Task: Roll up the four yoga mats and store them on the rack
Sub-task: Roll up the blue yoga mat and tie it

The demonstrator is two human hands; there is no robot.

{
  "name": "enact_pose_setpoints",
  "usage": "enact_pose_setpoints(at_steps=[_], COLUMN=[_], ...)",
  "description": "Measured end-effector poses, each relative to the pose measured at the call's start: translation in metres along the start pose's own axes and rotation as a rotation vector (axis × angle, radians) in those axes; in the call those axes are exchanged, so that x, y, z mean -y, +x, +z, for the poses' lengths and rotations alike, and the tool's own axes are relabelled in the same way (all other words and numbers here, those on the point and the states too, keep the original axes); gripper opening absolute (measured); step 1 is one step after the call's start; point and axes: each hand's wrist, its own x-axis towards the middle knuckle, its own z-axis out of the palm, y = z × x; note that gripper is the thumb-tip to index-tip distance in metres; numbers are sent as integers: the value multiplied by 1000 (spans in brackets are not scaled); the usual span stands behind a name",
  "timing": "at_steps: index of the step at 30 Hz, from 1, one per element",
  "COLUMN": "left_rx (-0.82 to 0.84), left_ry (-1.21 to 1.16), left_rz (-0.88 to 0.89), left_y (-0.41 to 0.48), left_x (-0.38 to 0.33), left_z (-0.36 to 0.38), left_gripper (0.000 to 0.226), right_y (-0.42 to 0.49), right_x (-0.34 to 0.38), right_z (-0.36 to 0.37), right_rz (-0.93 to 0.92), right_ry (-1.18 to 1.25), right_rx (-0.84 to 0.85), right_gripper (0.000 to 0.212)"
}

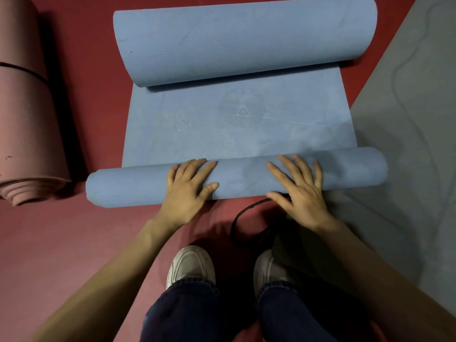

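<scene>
Blue foam: the yoga mat (237, 124) lay part-rolled, and we pressed left hand (187, 188) and right hand (301, 191) flat, fingers spread, on its roll at 6 o'clock, probably to keep turns tight; a pink mat (27, 119) sat rolled at 9 o'clock

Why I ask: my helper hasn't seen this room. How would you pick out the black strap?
Start at the blue mat, its near end rolled under the left hand and right hand. Between that roll and the white shoes, by the right hand, lies the strap. Alone among them, it is a thin black loop.
</scene>
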Motion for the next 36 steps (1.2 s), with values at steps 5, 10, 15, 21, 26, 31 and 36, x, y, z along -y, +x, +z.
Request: enact_pose_setpoints(at_steps=[5, 10, 15, 21, 26, 31, 36], left_rx=[120, -58, -190, -85, 10, 103, -40], left_ry=[-118, 1, 96, 62, 1, 32, 190], left_rz=[-87, -7, 76, 78, 20, 25, 110], left_y=[22, 35, 14, 24, 60, 88, 78], left_x=[5, 6, -2, 10, 19, 29, 20], left_z=[-11, -10, 1, 4, -14, -24, -13], left_gripper=[71, 53, 43, 66, 75, 80, 74], right_y=[10, 41, 75, 83, 55, 62, 93], right_x=[-5, -11, -16, -20, -4, -3, -12], right_z=[1, -11, -31, -29, -1, -1, -16], right_rz=[-33, 0, 44, 33, 24, 21, 38], right_ry=[-59, -16, 88, 74, 38, -10, 17], right_rx=[80, 111, 331, 336, 6, 95, 191], right_gripper=[81, 84, 80, 73, 59, 84, 98])
